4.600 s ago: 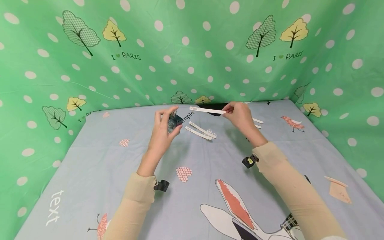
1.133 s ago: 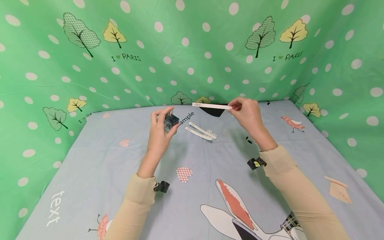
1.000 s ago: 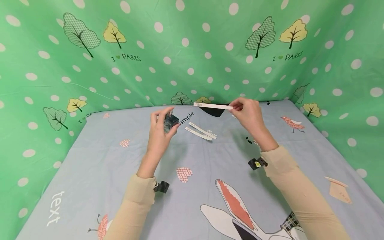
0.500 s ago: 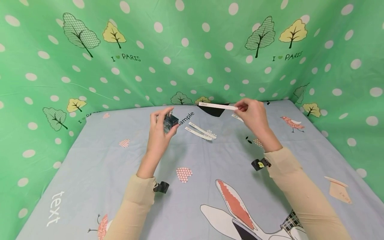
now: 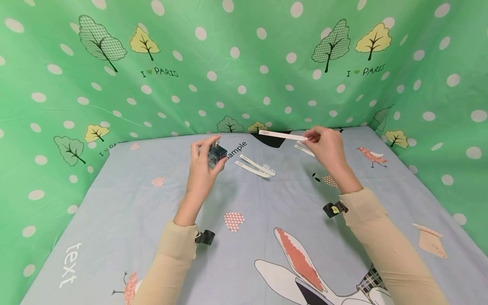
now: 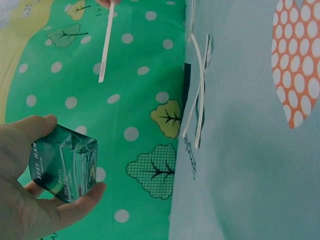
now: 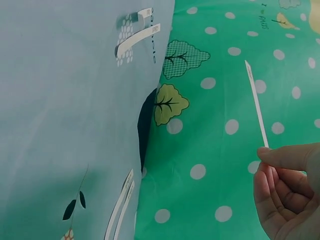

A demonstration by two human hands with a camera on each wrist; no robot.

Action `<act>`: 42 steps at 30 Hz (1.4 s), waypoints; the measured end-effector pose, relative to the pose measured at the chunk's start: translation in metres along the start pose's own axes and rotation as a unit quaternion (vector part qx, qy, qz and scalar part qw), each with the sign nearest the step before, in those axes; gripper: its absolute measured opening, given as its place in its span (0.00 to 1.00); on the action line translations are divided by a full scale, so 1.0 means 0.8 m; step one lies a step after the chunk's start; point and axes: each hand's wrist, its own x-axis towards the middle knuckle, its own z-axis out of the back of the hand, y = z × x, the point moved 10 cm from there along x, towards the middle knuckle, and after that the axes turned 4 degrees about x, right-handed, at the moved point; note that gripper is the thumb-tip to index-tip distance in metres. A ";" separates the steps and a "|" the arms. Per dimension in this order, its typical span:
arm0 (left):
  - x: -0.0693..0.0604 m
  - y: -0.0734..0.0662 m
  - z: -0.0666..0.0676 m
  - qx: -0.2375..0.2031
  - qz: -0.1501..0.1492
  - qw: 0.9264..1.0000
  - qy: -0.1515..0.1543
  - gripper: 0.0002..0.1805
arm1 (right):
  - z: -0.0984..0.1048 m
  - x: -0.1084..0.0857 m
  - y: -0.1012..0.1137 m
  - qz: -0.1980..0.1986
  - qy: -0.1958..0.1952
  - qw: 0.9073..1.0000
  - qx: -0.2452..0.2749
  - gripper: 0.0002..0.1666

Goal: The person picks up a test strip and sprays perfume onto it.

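Note:
My left hand (image 5: 203, 169) grips a square, dark teal glass perfume bottle (image 6: 65, 162), thumb and fingers on its sides, raised above the table. "SEXY MAN" reads on the bottle in the left wrist view. At the right, my right hand (image 5: 325, 146) pinches one end of a white paper test strip (image 5: 282, 135); its printed end points left toward the bottle, with a wide gap between. Two more paper strips (image 5: 253, 168) lie on the cloth between the hands. Another pair of strips (image 7: 120, 205) lies below my right hand, partly hidden by it in the head view.
A grey-blue printed cloth (image 5: 267, 203) covers the table, patterned with hearts, birds and a rabbit. Green dotted curtains (image 5: 244, 63) hang along the back and both sides. A black shape (image 5: 271, 140) shows at the table's back edge.
My right hand has drifted right with its strip, away from the bottle, uncovering part of the strips beneath it. Since the oldest frame, the left hand has shifted slightly left, then stayed nearly still.

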 end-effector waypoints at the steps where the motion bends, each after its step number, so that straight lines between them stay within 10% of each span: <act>1: 0.000 0.000 0.000 0.000 0.001 1.000 0.001 0.32 | 0.000 0.000 -0.001 0.000 -0.001 1.000 -0.001 0.07; 42: 0.001 0.008 0.000 0.000 0.012 1.000 0.006 0.32 | -0.004 -0.015 -0.062 -0.052 0.013 0.998 -0.026 0.08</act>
